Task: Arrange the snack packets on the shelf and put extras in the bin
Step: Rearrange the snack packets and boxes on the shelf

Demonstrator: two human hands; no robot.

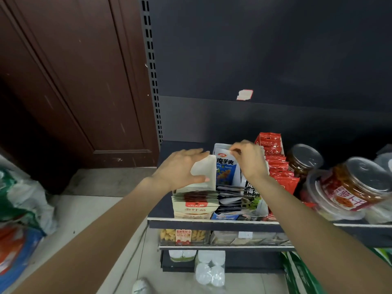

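Note:
On the dark shelf [163, 209] stands a white display box [203, 170] packed with beige snack packets [196, 203]. My left hand [178, 166] grips the box's raised back flap, thumb in front and fingers behind. Beside it sits a row of blue and dark packets [230, 198]. My right hand [249, 159] pinches the top edge of an upright blue packet [226, 168] at the back of that row. A row of red packets [275, 162] runs along the right.
Clear jars [352, 183] with metal lids and a dark jar [302, 160] crowd the shelf's right side. Lower shelves hold more snacks [184, 237]. Printed sacks [19, 209] lie on the floor at left by a brown door [74, 81].

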